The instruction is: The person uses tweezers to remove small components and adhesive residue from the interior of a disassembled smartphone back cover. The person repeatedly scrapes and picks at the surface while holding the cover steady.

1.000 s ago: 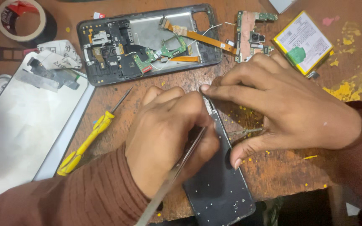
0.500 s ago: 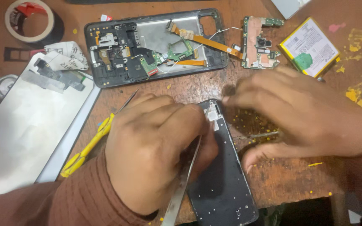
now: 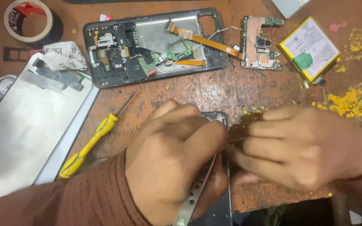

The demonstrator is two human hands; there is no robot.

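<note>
My left hand (image 3: 174, 159) grips a thin metal pry tool (image 3: 195, 192) and rests on a dark phone back panel (image 3: 219, 209) lying at the table's near edge. My right hand (image 3: 302, 146) presses on the panel's right side, fingers curled over a dark strip (image 3: 237, 133) beside it. Most of the panel is hidden under both hands.
An opened phone frame with orange flex cables (image 3: 156, 46) lies at the back. A small circuit board (image 3: 258, 44), a battery (image 3: 308, 49), a yellow screwdriver (image 3: 93, 142), a roll of tape (image 3: 28, 19) and a silver screen plate (image 3: 26, 129) lie around on the wooden table (image 3: 214, 90).
Both hands and the panel have shifted toward the near edge. My right hand has slid lower, its fingers now flatter against the panel's right side.
</note>
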